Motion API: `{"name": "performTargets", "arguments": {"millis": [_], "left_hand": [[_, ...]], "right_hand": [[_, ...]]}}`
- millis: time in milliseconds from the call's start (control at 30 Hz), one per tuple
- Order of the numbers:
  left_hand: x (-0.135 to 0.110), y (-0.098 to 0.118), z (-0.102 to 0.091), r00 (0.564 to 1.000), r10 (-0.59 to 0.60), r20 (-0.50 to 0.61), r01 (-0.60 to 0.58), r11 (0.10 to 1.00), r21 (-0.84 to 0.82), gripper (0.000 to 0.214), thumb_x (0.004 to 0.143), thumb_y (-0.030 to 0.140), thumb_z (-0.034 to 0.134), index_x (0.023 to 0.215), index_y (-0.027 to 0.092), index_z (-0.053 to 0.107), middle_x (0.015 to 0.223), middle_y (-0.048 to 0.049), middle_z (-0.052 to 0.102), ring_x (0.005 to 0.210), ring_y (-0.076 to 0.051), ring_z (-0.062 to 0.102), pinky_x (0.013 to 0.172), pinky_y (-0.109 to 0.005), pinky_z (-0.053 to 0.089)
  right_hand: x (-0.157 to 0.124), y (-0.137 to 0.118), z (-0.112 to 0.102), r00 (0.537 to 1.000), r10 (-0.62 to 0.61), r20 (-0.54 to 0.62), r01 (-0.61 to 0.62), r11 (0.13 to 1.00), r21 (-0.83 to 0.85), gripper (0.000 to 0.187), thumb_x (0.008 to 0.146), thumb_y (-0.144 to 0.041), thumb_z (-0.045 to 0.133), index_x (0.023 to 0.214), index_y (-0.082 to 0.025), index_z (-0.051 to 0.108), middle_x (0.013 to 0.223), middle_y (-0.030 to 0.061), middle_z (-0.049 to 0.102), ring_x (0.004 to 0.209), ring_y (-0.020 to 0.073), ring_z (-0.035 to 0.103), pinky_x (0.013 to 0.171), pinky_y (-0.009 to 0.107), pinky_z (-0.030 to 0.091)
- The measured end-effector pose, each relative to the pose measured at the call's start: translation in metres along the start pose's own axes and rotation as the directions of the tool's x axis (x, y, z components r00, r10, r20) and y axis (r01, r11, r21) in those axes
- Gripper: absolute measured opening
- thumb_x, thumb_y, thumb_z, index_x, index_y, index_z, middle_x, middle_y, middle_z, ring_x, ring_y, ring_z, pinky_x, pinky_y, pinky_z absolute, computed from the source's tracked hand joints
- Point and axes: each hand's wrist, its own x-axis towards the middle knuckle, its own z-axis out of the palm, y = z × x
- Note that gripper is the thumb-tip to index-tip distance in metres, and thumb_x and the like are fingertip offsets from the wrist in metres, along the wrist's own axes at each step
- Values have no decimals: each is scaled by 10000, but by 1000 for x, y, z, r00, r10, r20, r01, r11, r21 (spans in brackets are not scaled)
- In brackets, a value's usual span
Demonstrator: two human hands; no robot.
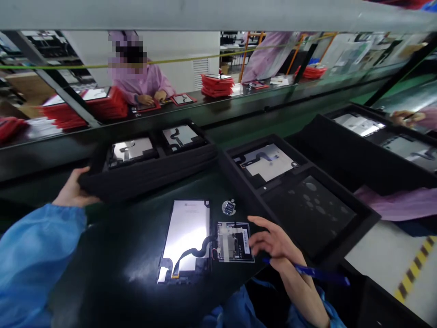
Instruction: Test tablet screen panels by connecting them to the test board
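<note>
My left hand [73, 190] grips the near left corner of a stack of black foam trays [146, 171] that hold two silver panels with black flex cables. My right hand [275, 243] rests beside a small circuit board [234, 241] on the dark work surface, its fingers curled round a blue pen [317, 272]. A silver panel with a black flex cable [187, 239] lies flat just left of the circuit board. A small round silver part [228, 207] sits above the board.
A second black tray [344, 237] lies to the right, one pocket holding a silver panel [268, 161], the near pocket bare. More trays stand at far right [362, 155]. Across the conveyor a person in pink [143, 82] works among red stacks [216, 84].
</note>
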Motion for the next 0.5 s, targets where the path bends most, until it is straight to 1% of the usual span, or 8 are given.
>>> {"name": "performTargets", "arguments": {"millis": [67, 100, 133, 233, 300, 333, 400, 500], "left_hand": [[-26, -11, -22, 997, -68, -32, 66, 997, -50, 142, 926, 293, 474, 818, 246, 554, 550, 52, 646, 450, -169, 603, 408, -285, 555], [-39, -17, -31, 996, -87, -37, 84, 993, -85, 143, 923, 287, 478, 815, 253, 564, 559, 55, 660, 449, -167, 612, 412, -281, 561], [-52, -21, -38, 994, -103, -39, 97, 987, -127, 152, 923, 288, 476, 813, 257, 577, 571, 54, 674, 452, -168, 622, 419, -281, 570], [-79, -31, -48, 991, -133, -6, 129, 974, -188, 195, 924, 314, 459, 830, 263, 622, 638, 31, 718, 481, -196, 654, 415, -306, 585], [-87, -36, -49, 988, -151, 21, 152, 971, -185, 223, 926, 345, 456, 848, 260, 647, 695, 11, 740, 518, -215, 678, 411, -317, 588], [-89, -38, -50, 987, -156, 34, 159, 968, -196, 232, 926, 358, 461, 860, 259, 660, 730, 5, 750, 546, -221, 692, 418, -322, 595], [-90, -43, -52, 985, -155, 81, 169, 961, -221, 250, 930, 377, 469, 907, 259, 688, 829, -1, 772, 621, -235, 721, 452, -344, 618], [-86, -54, -61, 972, -115, 203, 164, 956, -244, 309, 946, 404, 445, 1031, 290, 719, 1048, 2, 774, 810, -268, 754, 552, -390, 658]], "right_hand": [[13, -13, 17, 964, 154, 218, -176, 980, 89, 450, 919, -358, 508, 1346, -237, 580, 634, 9, 631, 537, 150, 554, 582, 301, 514], [20, -18, 27, 930, 219, 296, -264, 957, 119, 442, 935, -341, 497, 1360, -245, 572, 565, -20, 584, 454, 112, 445, 507, 259, 460], [29, -21, 38, 898, 273, 345, -340, 928, 151, 422, 940, -328, 504, 1347, -250, 581, 584, -21, 599, 422, 83, 352, 444, 221, 393], [70, -19, 79, 811, 447, 378, -549, 805, 225, 261, 913, -215, 562, 1160, -189, 644, 982, 86, 724, 441, 20, 230, 352, 143, 237], [107, -7, 105, 756, 545, 363, -643, 721, 257, 107, 934, -193, 555, 987, -124, 619, 1042, 135, 710, 446, -1, 212, 340, 109, 217], [126, 2, 118, 730, 587, 351, -678, 686, 263, 139, 958, -241, 552, 916, -112, 585, 1009, 151, 703, 446, -6, 203, 336, 101, 215], [162, 19, 139, 724, 627, 287, -689, 676, 263, 301, 943, -392, 615, 822, -139, 506, 915, 135, 678, 447, -9, 207, 332, 101, 228], [206, 39, 161, 806, 575, 142, -592, 777, 215, 509, 858, -630, 636, 717, -212, 383, 710, 15, 548, 434, 2, 202, 311, 124, 212]]}}
